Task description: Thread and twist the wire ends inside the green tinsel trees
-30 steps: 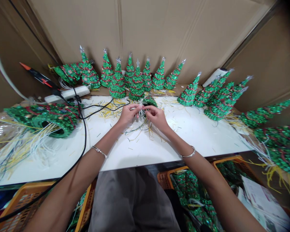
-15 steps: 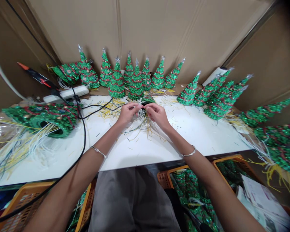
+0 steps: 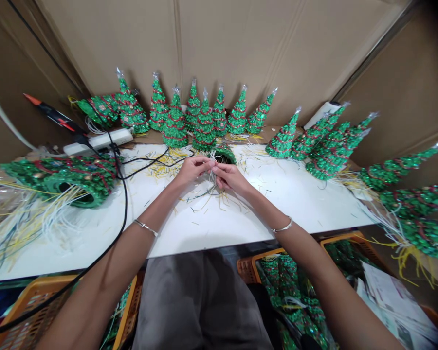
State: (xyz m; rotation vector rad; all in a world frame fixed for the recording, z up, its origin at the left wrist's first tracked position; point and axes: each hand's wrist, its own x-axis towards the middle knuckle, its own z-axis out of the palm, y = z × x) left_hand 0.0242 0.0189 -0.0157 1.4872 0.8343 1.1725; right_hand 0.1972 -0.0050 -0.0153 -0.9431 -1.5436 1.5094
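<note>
My left hand (image 3: pixel 194 168) and my right hand (image 3: pixel 229 176) meet over the middle of the white table. Both are closed in a pinch on a bundle of thin white wires (image 3: pixel 212 156), whose loose ends fan out above the fingertips. More wire strands hang below the fingers. Just behind my hands lies a small green Christmas tree (image 3: pixel 224 153), its hollow base facing me and partly covered by my right hand. Yellow and dark wire clippings (image 3: pixel 223 200) are scattered beneath.
Decorated Christmas trees (image 3: pixel 204 121) line the back. A larger tree (image 3: pixel 69 180) lies at left with long wires spilling out, beside a power strip (image 3: pixel 98 141), a soldering iron (image 3: pixel 54 119) and a black cable (image 3: pixel 126 209). Orange baskets (image 3: pixel 246 270) of trees stand below the front edge.
My right hand has moved left and closed in against my left fingertips on the wires. The tree's hollow base behind shows more now. The view has shifted slightly.
</note>
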